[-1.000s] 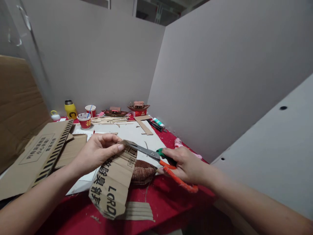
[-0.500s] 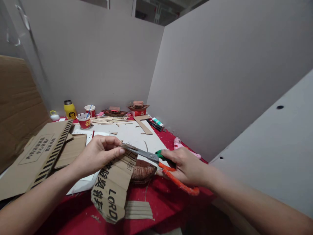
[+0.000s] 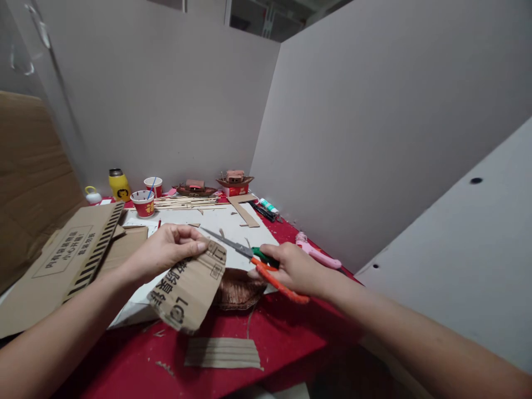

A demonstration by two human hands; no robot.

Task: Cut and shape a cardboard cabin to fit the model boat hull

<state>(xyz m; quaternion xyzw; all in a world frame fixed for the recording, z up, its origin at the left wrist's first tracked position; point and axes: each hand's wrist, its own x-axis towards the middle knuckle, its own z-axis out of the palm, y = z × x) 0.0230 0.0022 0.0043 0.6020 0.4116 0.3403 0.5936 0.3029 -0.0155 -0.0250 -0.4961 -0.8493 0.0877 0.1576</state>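
The printed cardboard piece (image 3: 193, 291) is held by the left hand (image 3: 177, 246), its upper left edge pinched between thumb and fingertips. The rest of the piece is left hanging over the near edge of the table (image 3: 291, 327). This grip is judged suitable, since the upper edge on the right is left free of fingers.

The scissors (image 3: 248, 252) are held in the right hand (image 3: 297, 269), with the fingers closed around the green and orange handles. Which finger passes through which loop cannot be told. The blades appear to be nearly together and are pointed leftward along the top of the cardboard; whether they touch it cannot be told. The blades are presumably aimed this way to keep the edge within reach.

A brown model boat (image 3: 239, 291) is noted just behind the cardboard and partly covered by it, probably kept close for comparison of size. A ribbed cardboard strip (image 3: 222, 353) is laid flat in front.

Two finished-looking boats, a dark boat (image 3: 194, 188) and a roofed boat (image 3: 235, 178), are set at the back, the latter raised on a red box (image 3: 238, 190), seemingly out of the working area. A pink glue gun (image 3: 320, 256) is placed on the right, within easy reach.
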